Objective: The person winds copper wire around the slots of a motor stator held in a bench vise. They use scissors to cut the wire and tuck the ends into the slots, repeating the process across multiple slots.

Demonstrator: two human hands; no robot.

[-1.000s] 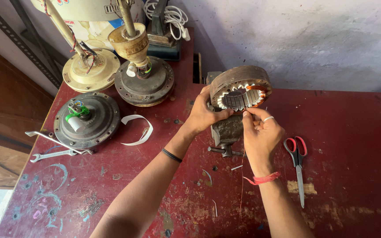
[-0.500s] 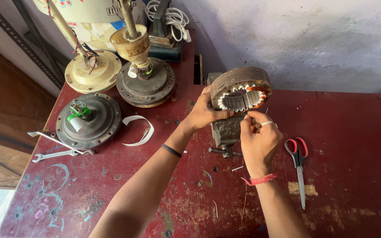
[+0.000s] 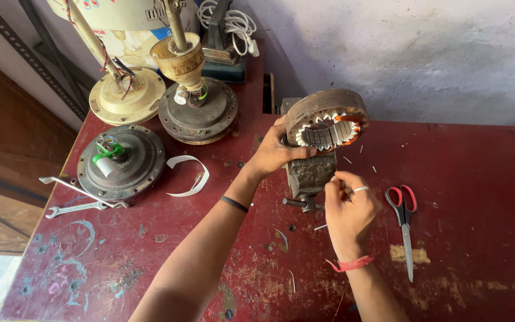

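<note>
Left hand (image 3: 275, 154) grip clasped on fan stator (image 3: 327, 125), held atop small vise (image 3: 309, 176) on red bench (image 3: 478, 250). Right hand (image 3: 348, 209) fingers pinched together just below stator; contents too small to tell. Scissors (image 3: 404, 220) near right.

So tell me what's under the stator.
A small bench vise stands under the stator. The left hand covers where they meet, so any clamping is hidden.

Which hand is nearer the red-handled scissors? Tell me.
Right. The right hand is raised just beside the scissors, apart from them. The left hand grips the stator ring on the vise, farther off.
</note>
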